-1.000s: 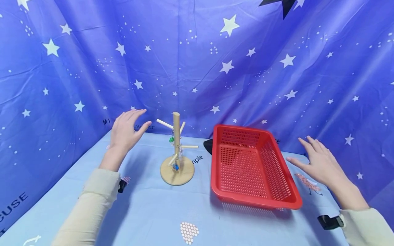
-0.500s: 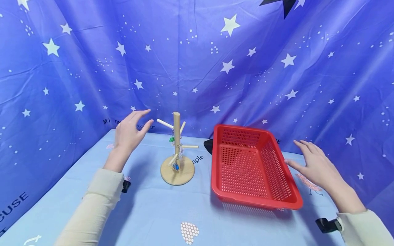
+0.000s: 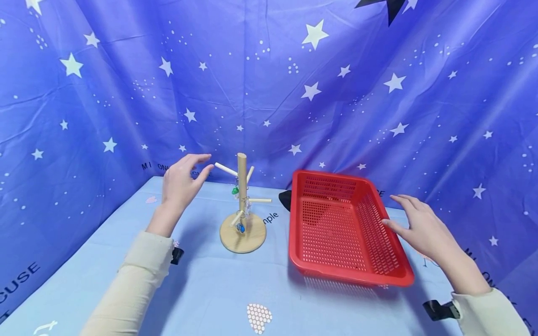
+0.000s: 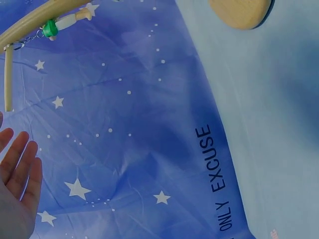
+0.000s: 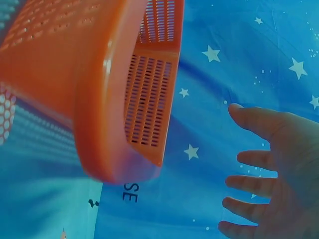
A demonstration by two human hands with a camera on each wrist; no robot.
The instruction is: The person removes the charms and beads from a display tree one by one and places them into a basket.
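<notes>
A wooden peg stand (image 3: 242,186) with a round base stands left of centre, several short pegs sticking out of its post. From the pegs hang small keychains, one with a green piece (image 3: 235,191) and one with a blue piece (image 3: 240,228). My left hand (image 3: 180,184) hovers left of the stand, fingertips near the upper left peg and holding nothing. In the left wrist view that peg (image 4: 8,79) shows just beyond the fingers. At the right, a red plastic basket (image 3: 296,233) rests on the table. My right hand (image 3: 426,231) hovers by its right rim, empty, fingers extended.
A light blue cloth (image 3: 201,289) with printed hearts and letters covers the table. Behind and at both sides hangs a blue star-patterned curtain (image 3: 252,84). Dark devices are strapped at both wrists, such as the right wrist camera (image 3: 440,310).
My left hand has moved right, closer to the stand's upper left peg. My right hand has moved left, toward the basket's right rim. Stand and basket stay in place.
</notes>
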